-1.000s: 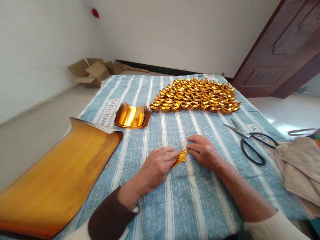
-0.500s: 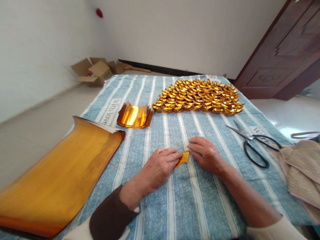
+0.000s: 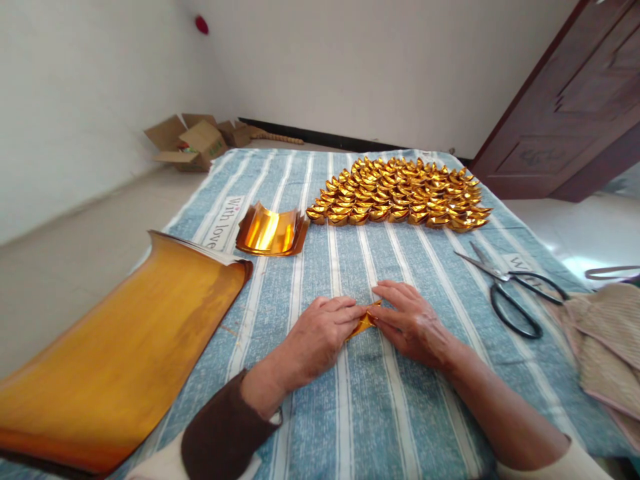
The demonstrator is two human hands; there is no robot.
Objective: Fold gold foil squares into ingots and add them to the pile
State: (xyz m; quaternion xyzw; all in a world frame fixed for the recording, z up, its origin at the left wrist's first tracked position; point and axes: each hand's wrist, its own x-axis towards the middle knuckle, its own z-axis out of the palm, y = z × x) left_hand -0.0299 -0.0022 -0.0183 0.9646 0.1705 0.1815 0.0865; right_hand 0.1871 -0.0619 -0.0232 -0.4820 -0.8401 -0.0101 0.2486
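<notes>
pressure from both sets of fingertips looked like the thing that mattered most: the small gold paper (image 3: 364, 320) was being creased flat on the striped cloth (image 3: 380, 407), and a sharp fold probably called for edges lined up before the fingers bore down, with the piece kept from sliding. going left to right, the left hand (image 3: 320, 337) lay palm down with its fingers curled and closed onto the left end of the paper, pinning it against the cloth. the paper sat at 3 o'clock from that hand, touching its fingertips, and only a narrow strip of it showed in the gap. the right hand (image 3: 413, 323) lay at 3 o'clock from the paper, fingers stretched nearly flat and pressed on its right end. whether either thumb was tucked under the paper could not be told. off at 12 o'clock from both hands, well apart, stood rows of folded gold pieces (image 3: 400, 193); scissors (image 3: 510, 293) lay open at 2 o'clock.
</notes>
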